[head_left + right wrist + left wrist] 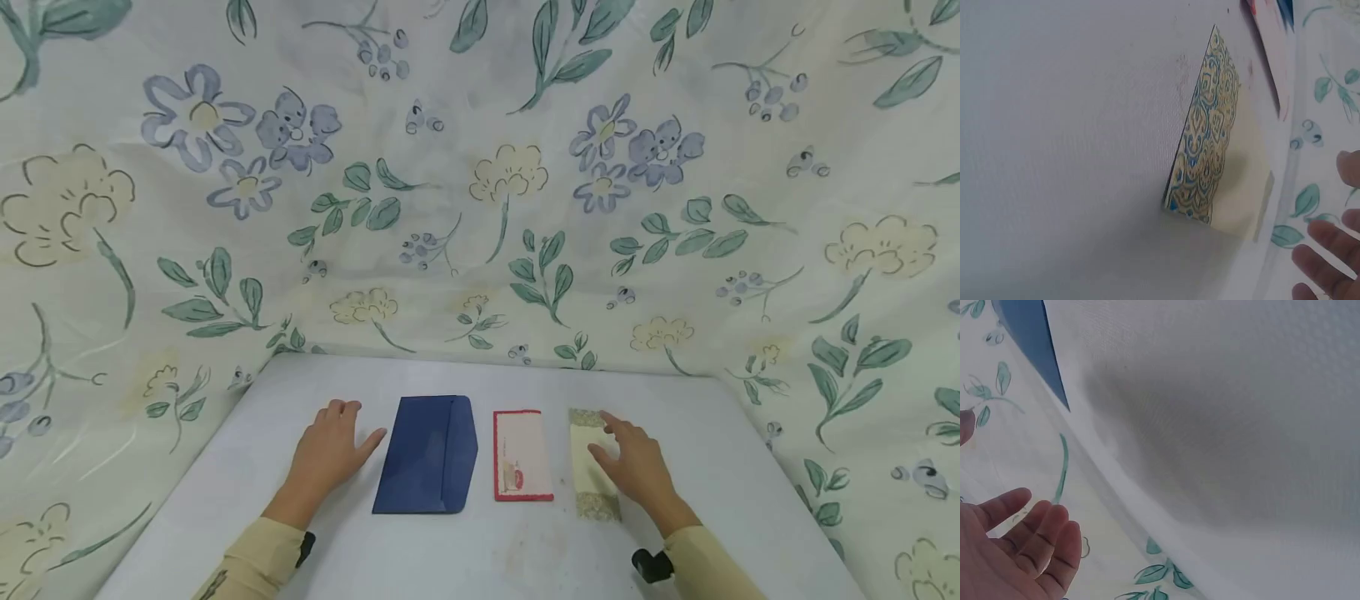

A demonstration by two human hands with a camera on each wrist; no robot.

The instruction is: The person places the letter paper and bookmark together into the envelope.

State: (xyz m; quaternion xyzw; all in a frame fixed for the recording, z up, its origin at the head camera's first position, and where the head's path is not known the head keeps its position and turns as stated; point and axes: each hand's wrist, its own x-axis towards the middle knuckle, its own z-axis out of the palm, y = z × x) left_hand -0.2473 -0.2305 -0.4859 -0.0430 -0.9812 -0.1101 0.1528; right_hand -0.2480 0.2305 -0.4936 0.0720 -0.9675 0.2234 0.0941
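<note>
A dark blue envelope [420, 454] lies on the white table with its pointed flap toward the right. My left hand [327, 446] is just left of it, fingers relaxed and holding nothing; its palm [997, 550] shows in the left wrist view. In the middle lies a pinkish-white card with red edges [522, 457]. Right of that is a cream paper piece [588, 458] with patterned bands at both ends; one band [1204, 137] shows blue and gold scrollwork. Over its right edge hovers my right hand [637, 467], fingers spread loosely, gripping nothing.
The white table [360, 558] has faint reddish smudges near its front middle. A floral sheet [450, 233] hangs behind the table and along both sides. Black straps [652, 566] sit at both wrists, by the beige sleeves.
</note>
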